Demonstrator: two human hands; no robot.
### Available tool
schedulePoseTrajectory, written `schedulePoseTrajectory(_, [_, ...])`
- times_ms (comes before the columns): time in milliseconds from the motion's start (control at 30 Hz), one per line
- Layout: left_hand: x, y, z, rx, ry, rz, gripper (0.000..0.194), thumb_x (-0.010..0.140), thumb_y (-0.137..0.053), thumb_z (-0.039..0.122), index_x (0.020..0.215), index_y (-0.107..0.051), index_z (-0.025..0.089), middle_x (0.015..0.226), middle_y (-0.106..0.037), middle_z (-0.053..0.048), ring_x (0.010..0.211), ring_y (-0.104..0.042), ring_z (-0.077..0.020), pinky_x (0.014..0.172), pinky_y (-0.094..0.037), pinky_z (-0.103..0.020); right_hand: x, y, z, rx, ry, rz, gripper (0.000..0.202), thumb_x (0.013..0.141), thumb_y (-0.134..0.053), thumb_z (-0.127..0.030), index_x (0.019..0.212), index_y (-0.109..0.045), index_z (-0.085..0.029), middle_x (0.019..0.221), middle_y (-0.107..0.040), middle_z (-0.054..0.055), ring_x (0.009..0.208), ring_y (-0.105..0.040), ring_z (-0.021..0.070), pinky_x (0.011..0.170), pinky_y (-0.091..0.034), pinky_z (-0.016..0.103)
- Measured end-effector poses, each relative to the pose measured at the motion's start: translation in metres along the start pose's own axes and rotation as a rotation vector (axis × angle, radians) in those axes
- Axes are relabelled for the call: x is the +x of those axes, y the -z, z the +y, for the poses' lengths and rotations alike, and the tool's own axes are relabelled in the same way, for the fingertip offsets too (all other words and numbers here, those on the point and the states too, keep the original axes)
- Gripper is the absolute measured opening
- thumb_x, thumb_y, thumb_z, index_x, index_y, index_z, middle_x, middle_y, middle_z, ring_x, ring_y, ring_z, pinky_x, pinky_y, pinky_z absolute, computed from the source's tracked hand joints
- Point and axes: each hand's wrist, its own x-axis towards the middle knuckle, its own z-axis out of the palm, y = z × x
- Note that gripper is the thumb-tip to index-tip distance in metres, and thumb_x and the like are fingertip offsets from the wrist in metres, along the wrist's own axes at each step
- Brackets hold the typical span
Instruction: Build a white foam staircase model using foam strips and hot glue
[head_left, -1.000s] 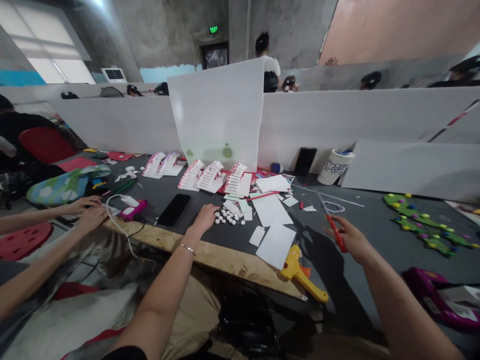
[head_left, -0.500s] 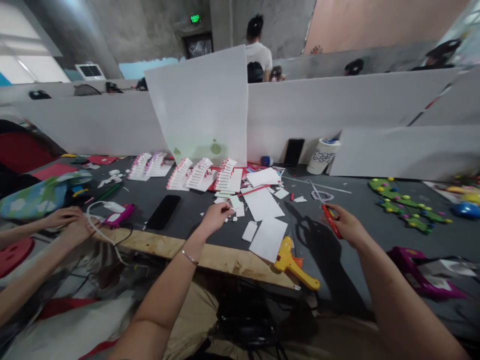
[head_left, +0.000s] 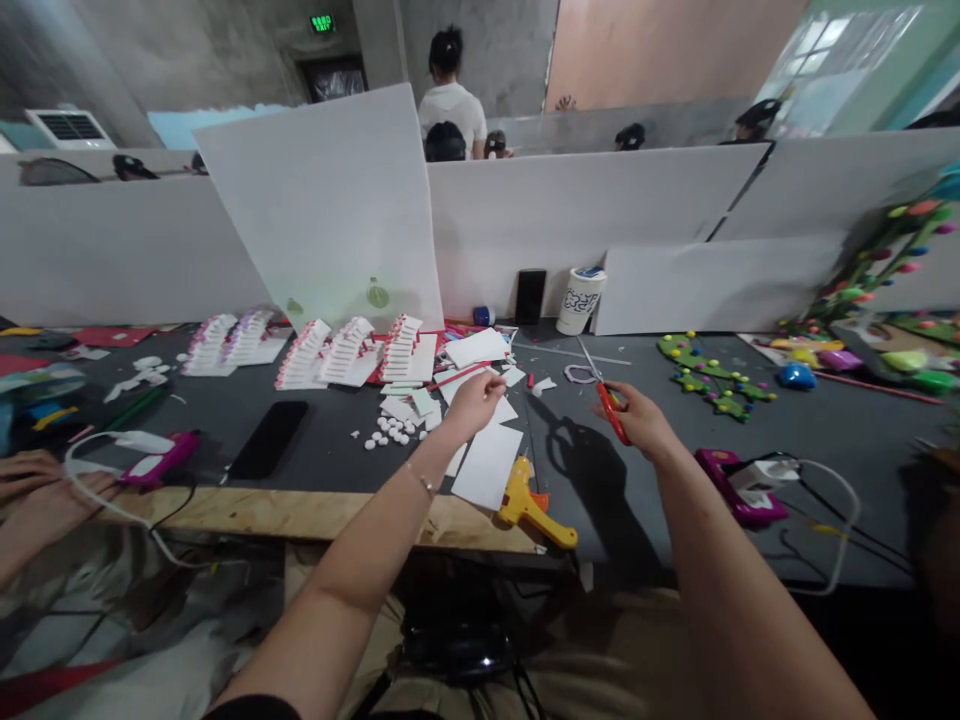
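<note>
Red-handled scissors (head_left: pixel 613 412) are in my right hand (head_left: pixel 639 418), their blades pointing up and away over the dark tabletop. My left hand (head_left: pixel 478 404) is closed with its fingertips together above the white sheets; anything between them is too small or hidden to make out. Beneath it lies a white paper sheet (head_left: pixel 489 466), partly covered by my wrist. To its left are several small round white pieces (head_left: pixel 390 432) and cut paper scraps (head_left: pixel 403 409). A yellow glue gun (head_left: pixel 534 507) rests at the table's front edge.
Stepped white pieces with red tips (head_left: pixel 305 355) stand at the back left, before a tall white board (head_left: pixel 330 200). A black phone (head_left: pixel 268 440), a white cup (head_left: pixel 580 302), purple power strips (head_left: pixel 739 490) and green pom-pom decorations (head_left: pixel 709 375) surround the work. Another person's hands (head_left: pixel 45 490) are at far left.
My left hand has moved right, off the small white pieces and over the sheets, uncovering the round pieces. The scissors stay in my right hand. The view has turned to the right.
</note>
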Motion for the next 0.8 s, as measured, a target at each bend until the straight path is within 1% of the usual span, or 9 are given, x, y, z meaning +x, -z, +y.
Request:
schedulePoseTrajectory(67, [-0.026,0.012,-0.003,0.357,0.028,-0.077,0.023,0.09,-0.05,0.027,0.077,-0.065,0.016,0.086,-0.068,-0.01,0.089,-0.063,-0.023,0.083,-0.046,-0.034,0.002,-0.001,0.0,0.001,0.001,0.007,0.081,0.047,-0.078,-0.053,0.115,-0.059,-0.013,0.046,-0.043,-0.011,0.038,-0.036,0.0074,0.037,-0.023,0.021])
schedulePoseTrajectory(133, [-0.056,0.017,-0.009,0.607,0.066,-0.213,0.029,0.092,-0.049,0.034,0.079,-0.066,0.015,0.089,-0.067,-0.012,0.092,-0.062,-0.0259,0.08,-0.046,-0.035,0.004,-0.002,0.001,0.007,-0.001,0.026,0.082,0.046,-0.079,-0.053,0.115,-0.06,-0.014,0.045,-0.043,-0.011,0.037,-0.034,0.0068,0.036,-0.022,0.02])
schedulePoseTrajectory(200, [-0.08,0.014,-0.015,0.739,0.08,-0.289,0.03,0.09,-0.053,0.04,0.088,-0.067,0.014,0.097,-0.066,-0.014,0.099,-0.06,-0.0284,0.081,-0.047,-0.036,0.005,-0.004,0.002,0.033,0.004,0.044,0.079,0.047,-0.078,-0.054,0.114,-0.06,-0.015,0.045,-0.042,-0.011,0.036,-0.032,0.0061,0.035,-0.021,0.02])
schedulePoseTrajectory(300, [-0.093,0.002,-0.019,0.796,0.121,-0.277,0.037,0.085,-0.061,0.043,0.105,-0.062,0.012,0.109,-0.063,-0.016,0.108,-0.057,-0.0292,0.084,-0.047,-0.036,0.004,-0.007,0.002,0.107,0.021,0.069,0.073,0.051,-0.078,-0.055,0.112,-0.059,-0.019,0.049,-0.045,-0.01,0.037,-0.038,0.0071,0.035,-0.026,0.019])
schedulePoseTrajectory(367, [-0.092,-0.005,-0.021,0.772,0.161,-0.262,0.036,0.084,-0.064,0.039,0.107,-0.061,0.012,0.112,-0.062,-0.015,0.109,-0.056,-0.0278,0.085,-0.046,-0.034,0.002,-0.007,0.001,0.173,0.025,0.077,0.07,0.052,-0.078,-0.055,0.11,-0.057,-0.023,0.055,-0.051,-0.008,0.042,-0.049,0.0096,0.037,-0.033,0.019])
schedulePoseTrajectory(467, [-0.088,-0.009,-0.021,0.699,0.186,-0.249,0.023,0.085,-0.063,0.03,0.103,-0.06,0.015,0.111,-0.062,-0.012,0.109,-0.056,-0.0255,0.087,-0.045,-0.032,-0.004,-0.005,-0.006,0.291,0.015,0.067,0.069,0.051,-0.081,-0.055,0.107,-0.052,-0.026,0.067,-0.061,-0.005,0.05,-0.06,0.013,0.041,-0.042,0.02])
schedulePoseTrajectory(600, [-0.09,-0.009,-0.021,0.553,0.195,-0.154,0.014,0.089,-0.054,0.025,0.101,-0.057,0.019,0.106,-0.064,-0.01,0.105,-0.058,-0.0233,0.084,-0.044,-0.032,-0.018,-0.004,-0.015,0.391,-0.014,0.006,0.076,0.052,-0.083,-0.055,0.111,-0.041,-0.03,0.079,-0.069,-0.002,0.053,-0.065,0.0156,0.04,-0.043,0.019])
schedulePoseTrajectory(700, [-0.093,-0.01,-0.019,0.319,0.233,-0.064,0.014,0.09,-0.05,0.024,0.104,-0.053,0.022,0.1,-0.065,-0.006,0.094,-0.062,-0.0215,0.08,-0.045,-0.032,-0.035,-0.016,-0.02,0.41,-0.009,-0.073,0.079,0.055,-0.081,-0.058,0.114,-0.035,-0.033,0.082,-0.069,-0.002,0.056,-0.067,0.017,0.039,-0.044,0.019])
schedulePoseTrajectory(800, [-0.096,-0.013,-0.016,-0.014,0.192,0.018,0.021,0.084,-0.055,0.018,0.104,-0.05,0.023,0.104,-0.064,-0.003,0.098,-0.062,-0.0195,0.084,-0.045,-0.031,-0.056,-0.042,-0.024,0.425,0.015,-0.158,0.071,0.062,-0.076,-0.061,0.11,-0.033,-0.033,0.079,-0.065,-0.005,0.058,-0.066,0.0157,0.038,-0.046,0.019])
